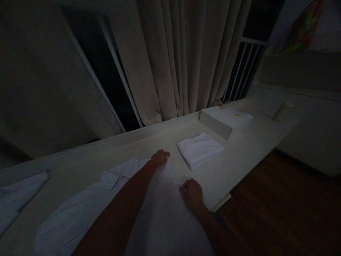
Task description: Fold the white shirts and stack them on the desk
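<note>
place: home, dim bedroom-like room
evidence: long curtains (183,60) far, wood floor (279,206) right, folded white laundry (200,150) on pale counter (247,149)

White garment (80,213) cut off below

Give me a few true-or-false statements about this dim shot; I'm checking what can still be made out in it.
1. Both hands rest on the spread white cloth. True: the left hand is at its far edge, the right hand at its near edge.
2. The folded white cloth lies under the right hand. False: it lies apart, beyond both hands.
3. A white box sits on the table behind the folded cloth. True.
4. The curtain is drawn fully open. False: it hangs gathered behind the table.
5. The floor is white tile. False: it looks like dark wood.
</note>
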Demonstrator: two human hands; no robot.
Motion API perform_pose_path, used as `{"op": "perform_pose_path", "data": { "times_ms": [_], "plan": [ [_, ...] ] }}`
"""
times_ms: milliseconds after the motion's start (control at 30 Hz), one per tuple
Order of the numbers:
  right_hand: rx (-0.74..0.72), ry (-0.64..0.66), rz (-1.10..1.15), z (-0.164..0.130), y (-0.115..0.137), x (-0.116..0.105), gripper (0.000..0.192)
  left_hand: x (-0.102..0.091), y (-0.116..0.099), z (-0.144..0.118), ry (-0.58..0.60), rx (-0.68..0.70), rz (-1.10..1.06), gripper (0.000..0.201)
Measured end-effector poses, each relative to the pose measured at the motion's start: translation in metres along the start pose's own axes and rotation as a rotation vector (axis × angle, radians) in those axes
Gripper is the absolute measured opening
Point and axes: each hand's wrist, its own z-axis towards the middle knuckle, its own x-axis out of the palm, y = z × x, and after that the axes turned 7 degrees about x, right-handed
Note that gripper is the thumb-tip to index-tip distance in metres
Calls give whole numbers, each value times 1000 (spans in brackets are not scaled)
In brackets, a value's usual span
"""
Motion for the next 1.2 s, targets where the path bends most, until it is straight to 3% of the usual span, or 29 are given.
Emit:
{"op": "perform_pose_path", "data": {
  "times_ms": [167,300,533,600,700,800,867,967,1033,1100,1200],
  "plan": [
    [-14,-2,0,1,-1,-1,21,13,10,26,73,-43,27,38],
    [11,2,-59,2,1,2,21,14,13,33,66,-119,35,38],
    [9,-7,-103,5,2,4,21,5,-3,28,-78,-155,16,18],
    [0,-4,-66,3,-1,2,21,0,-16,14,-150,-130,12,24],
    [-4,-44,50,-3,-5,-4,25,-5,-31,-33,-271,-94,12,37],
    [-90,-137,139,-5,1,-12,36,-3,-18,-112,-348,-117,25,41],
    [-232,-134,107,0,17,-17,44,3,11,-175,-397,-188,71,49],
    [-453,-16,-44,17,49,-16,56,12,72,-265,-334,-407,204,68],
    [-522,88,-144,30,67,-7,64,17,107,-311,-262,-525,230,71],
    [-539,173,-212,41,74,7,70,22,129,-342,-193,-564,211,66],
    [-575,202,-258,50,68,27,74,28,140,-362,-165,-552,188,59]
  ]
}}
